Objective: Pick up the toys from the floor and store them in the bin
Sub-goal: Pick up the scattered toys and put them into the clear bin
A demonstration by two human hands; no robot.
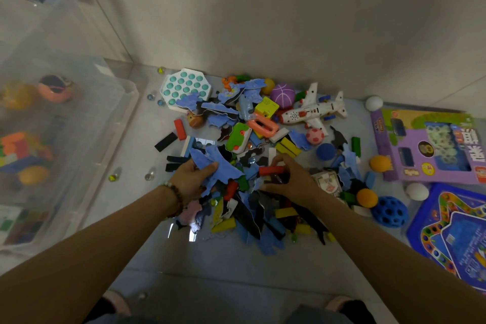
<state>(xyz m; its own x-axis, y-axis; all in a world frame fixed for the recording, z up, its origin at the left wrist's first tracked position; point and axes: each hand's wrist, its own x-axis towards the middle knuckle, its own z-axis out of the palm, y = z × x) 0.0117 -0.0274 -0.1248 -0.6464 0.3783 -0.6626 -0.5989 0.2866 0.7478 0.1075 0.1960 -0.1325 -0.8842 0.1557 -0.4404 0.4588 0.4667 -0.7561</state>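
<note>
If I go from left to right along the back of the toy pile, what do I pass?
Clear bin → white-and-teal pop-it board → yellow cube toy → white toy airplane → purple toy package.

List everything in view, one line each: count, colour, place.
bin: one, clear, left, some toys inside
pop board: one, white and teal, pile's far left
toy plane: one, white and red, pile's far right
purple ball: one, left of the plane
puzzle pieces: many, blue, throughout pile
blocks: many, mixed colours, throughout pile
marbles: several, glass, floor between bin and pile
orange balls: two, right of pile
white balls: two, right side
holed ball: one, dark blue, right
boxed toy: one, purple, far right
board game: one, blue, lower right
left grip: holds puzzle pieces
right grip: fingers curled on red block
</note>
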